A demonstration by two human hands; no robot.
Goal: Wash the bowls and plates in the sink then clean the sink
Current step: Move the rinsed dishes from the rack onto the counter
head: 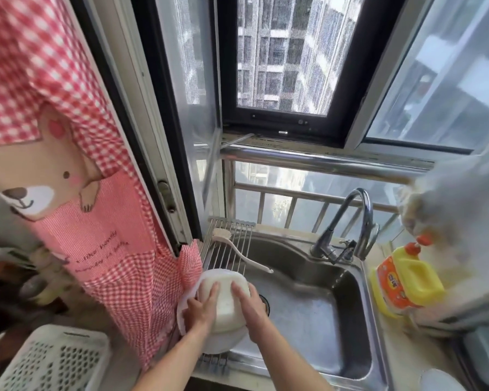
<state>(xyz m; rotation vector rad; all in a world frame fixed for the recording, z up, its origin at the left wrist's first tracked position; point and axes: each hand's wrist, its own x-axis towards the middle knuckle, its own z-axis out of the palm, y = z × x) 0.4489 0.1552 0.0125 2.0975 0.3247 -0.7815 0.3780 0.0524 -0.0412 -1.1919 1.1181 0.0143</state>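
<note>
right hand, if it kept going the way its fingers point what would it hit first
The right hand already lies on the upturned bowl; beyond it, probably the brush on the rack, though depth is unclear.

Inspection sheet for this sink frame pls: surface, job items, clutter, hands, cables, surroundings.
Surface: stainless steel sink, basin bare; metal roll-up drying rack across its left end.
Job's things: white upturned bowl stacked on other white dishes over the rack.
Clutter: white long-handled dish brush lying on the rack; yellow detergent bottle right of the sink.
Hands: left hand and right hand both press on the upturned bowl, fingers spread.
Cables: nothing seen.
Surroundings: chrome gooseneck tap, no water seen running; red checked apron hanging at left; white perforated plastic basket; window behind.
</note>
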